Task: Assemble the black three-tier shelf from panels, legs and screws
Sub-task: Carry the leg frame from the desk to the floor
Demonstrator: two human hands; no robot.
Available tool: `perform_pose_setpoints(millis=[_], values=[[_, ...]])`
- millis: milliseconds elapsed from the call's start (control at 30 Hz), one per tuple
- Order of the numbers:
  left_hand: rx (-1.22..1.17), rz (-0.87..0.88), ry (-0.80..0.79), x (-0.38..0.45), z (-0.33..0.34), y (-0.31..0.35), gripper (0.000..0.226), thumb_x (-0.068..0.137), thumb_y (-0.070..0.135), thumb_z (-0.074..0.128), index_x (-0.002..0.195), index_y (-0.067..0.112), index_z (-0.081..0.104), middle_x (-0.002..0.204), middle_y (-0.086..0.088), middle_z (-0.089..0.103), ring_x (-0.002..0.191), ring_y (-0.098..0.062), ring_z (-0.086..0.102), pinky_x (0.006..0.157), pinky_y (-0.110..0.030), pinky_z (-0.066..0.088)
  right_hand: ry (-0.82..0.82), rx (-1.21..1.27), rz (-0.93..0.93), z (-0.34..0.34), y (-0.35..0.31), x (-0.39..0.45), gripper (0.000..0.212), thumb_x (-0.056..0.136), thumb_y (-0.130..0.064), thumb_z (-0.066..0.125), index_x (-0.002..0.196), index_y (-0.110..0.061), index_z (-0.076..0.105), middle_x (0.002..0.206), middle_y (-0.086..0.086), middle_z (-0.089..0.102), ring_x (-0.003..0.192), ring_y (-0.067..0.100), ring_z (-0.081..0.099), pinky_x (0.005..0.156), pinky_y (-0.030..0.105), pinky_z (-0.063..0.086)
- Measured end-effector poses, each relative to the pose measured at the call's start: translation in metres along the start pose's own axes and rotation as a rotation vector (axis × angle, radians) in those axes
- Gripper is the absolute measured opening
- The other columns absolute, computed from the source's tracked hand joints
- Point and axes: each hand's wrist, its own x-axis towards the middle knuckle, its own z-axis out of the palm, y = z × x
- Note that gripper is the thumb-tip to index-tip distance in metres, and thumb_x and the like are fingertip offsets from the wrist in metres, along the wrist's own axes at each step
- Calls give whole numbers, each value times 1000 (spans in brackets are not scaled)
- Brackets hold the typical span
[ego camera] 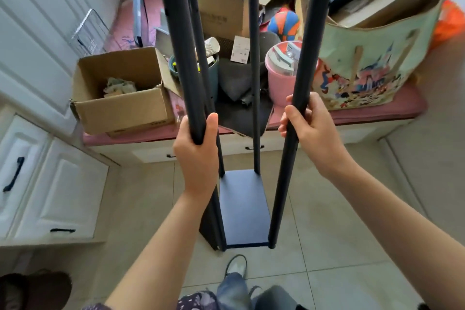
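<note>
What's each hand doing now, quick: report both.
Left hand: grip closed round the near left leg.
Right hand: grip closed round the near right leg.

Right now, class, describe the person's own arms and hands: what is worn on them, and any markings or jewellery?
Both forearms are bare. The left hand and right hand wear no gloves, and no rings, watch or bracelet show. A patterned purple sleeve edge shows only at the bottom of the picture, on the left arm.

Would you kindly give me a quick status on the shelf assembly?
Left hand grips near left leg; right hand grips near right leg. Bottom panel on, four legs up, upper tiers missing. Cluttered bench close behind.
</note>
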Motion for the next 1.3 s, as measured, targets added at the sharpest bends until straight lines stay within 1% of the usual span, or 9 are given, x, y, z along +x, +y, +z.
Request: perform_pose_setpoints(millis=[333,467,600,667,733,900,1033,1167,1300], values=[[2,-4,-27,20,101,-20,22,91,51,58,84,31,53,62,0,49,52,-24,49,51,-38,44,-15,2,48,-76,31,67,11,101,-14,53,108,-22,48,87,13,58,75,18,64,75,32,59],[57,-9,-45,21,140,-36,26,97,38,60,92,14,52,64,-14,48,53,-33,50,51,-52,48,-92,-30,82,-108,49,96,13,101,-13,52,107,-22,44,86,15,57,74,20,62,76,37,58],[129,-72,-31,18,170,-56,41,96,39,54,96,-1,50,62,-20,48,51,-30,50,50,-54,49,-185,-38,129,-133,70,122,15,100,-8,53,101,-19,44,92,17,56,77,15,65,73,27,57],[186,-119,-28,14,179,-68,40,96,43,54,97,3,51,60,-11,51,49,-24,52,51,-48,51,-224,-47,160,-142,85,133,13,98,-5,54,105,-9,44,96,26,55,80,22,67,68,21,55],[233,-174,-58,11,183,-84,24,99,40,56,92,17,52,60,-4,54,51,-22,54,57,-43,53,-269,-74,200,-147,102,143,17,97,-4,56,108,-3,44,102,31,56,86,27,69,69,23,56],[333,-395,-193,8,175,-135,15,99,28,61,85,23,57,67,4,66,67,-12,64,76,-33,52,-392,-179,267,-143,157,161,22,89,-4,66,93,-15,48,101,25,62,93,32,69,83,45,57],[401,-562,-244,-3,164,-187,6,96,24,65,93,22,61,76,4,70,76,-6,68,84,-32,55,-495,-255,344,-122,211,167,26,88,-9,69,91,-28,51,99,17,64,96,34,66,84,52,57],[422,-684,-299,-14,152,-241,15,95,22,68,105,28,60,96,2,70,97,-15,69,92,-38,55,-524,-285,419,-99,271,169,21,90,-12,67,100,-25,55,100,7,68,97,26,66,85,43,57],[467,-767,-335,-31,141,-294,21,86,17,79,100,28,67,94,4,70,95,-13,68,90,-43,58,-543,-336,454,-74,324,171,35,90,-4,66,115,-26,54,97,-4,69,95,12,66,79,30,54]])
